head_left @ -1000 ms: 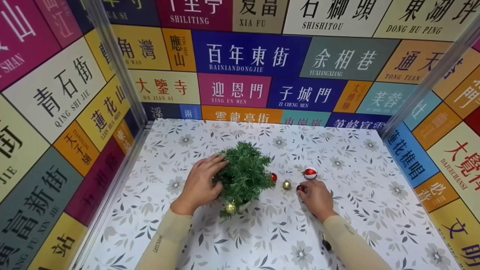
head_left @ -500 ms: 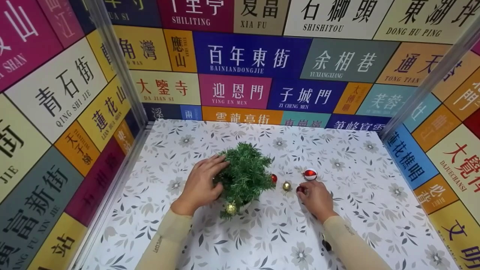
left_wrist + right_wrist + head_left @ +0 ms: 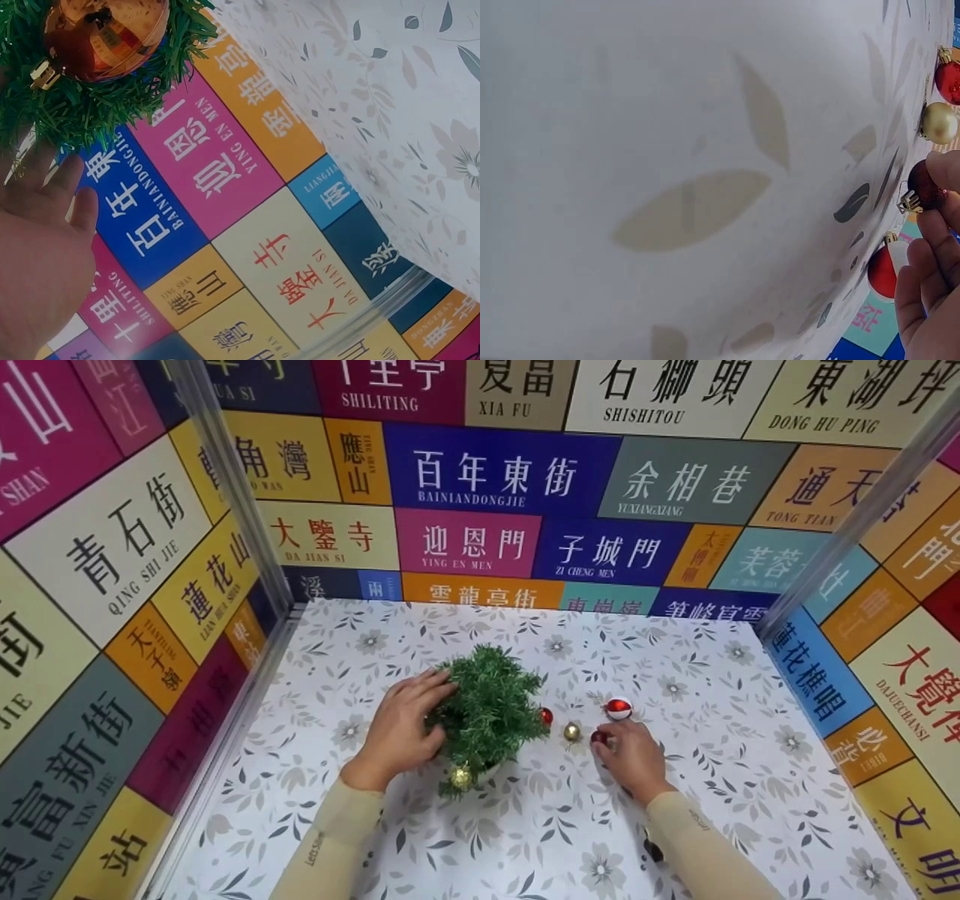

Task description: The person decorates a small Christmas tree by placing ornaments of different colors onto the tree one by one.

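Observation:
My right hand (image 3: 636, 757) pinches a small dark red bauble (image 3: 926, 186) with a gold cap between thumb and fingertips, close to the tabletop. My left hand (image 3: 403, 727) lies against the left side of a small artificial Christmas tree (image 3: 491, 705), fingers fairly straight and touching its foliage. A gold bauble (image 3: 460, 775) hangs low at the tree's front. In the left wrist view a shiny copper-coloured bauble (image 3: 105, 34) hangs among the green needles. Foliage mostly hides the tree's pale base.
Right of the tree lie a red bauble (image 3: 547, 716), a gold bauble (image 3: 571, 731) and a red-and-white bauble (image 3: 619, 708). A dark object (image 3: 653, 850) sits partly under the right forearm. Printed sign panels (image 3: 465, 540) wall in the flowered tabletop (image 3: 525, 840).

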{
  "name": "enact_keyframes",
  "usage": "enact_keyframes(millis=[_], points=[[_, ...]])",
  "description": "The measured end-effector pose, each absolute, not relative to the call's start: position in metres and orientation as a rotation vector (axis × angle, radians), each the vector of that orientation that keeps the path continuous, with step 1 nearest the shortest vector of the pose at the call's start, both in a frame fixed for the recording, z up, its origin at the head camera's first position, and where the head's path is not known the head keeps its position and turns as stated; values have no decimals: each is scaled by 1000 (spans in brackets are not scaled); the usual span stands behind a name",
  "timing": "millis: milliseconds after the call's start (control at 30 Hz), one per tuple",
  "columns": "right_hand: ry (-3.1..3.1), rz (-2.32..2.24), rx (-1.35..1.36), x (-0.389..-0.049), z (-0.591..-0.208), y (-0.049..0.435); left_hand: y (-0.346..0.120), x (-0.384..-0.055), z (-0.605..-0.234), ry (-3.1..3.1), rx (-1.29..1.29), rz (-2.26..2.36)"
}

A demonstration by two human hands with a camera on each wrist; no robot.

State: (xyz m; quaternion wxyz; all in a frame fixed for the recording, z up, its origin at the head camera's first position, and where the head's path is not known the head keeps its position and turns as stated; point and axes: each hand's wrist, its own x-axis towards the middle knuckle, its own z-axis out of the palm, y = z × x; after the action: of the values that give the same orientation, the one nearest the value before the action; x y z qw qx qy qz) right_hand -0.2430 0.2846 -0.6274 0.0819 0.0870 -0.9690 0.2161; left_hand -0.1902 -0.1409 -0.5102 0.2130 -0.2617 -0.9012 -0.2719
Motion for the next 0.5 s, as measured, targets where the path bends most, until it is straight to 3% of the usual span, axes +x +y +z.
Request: enact_keyframes(millis=[500], points=[[-2841, 642, 326, -233, -606, 276, -140, -190, -510, -2502, -722, -739]])
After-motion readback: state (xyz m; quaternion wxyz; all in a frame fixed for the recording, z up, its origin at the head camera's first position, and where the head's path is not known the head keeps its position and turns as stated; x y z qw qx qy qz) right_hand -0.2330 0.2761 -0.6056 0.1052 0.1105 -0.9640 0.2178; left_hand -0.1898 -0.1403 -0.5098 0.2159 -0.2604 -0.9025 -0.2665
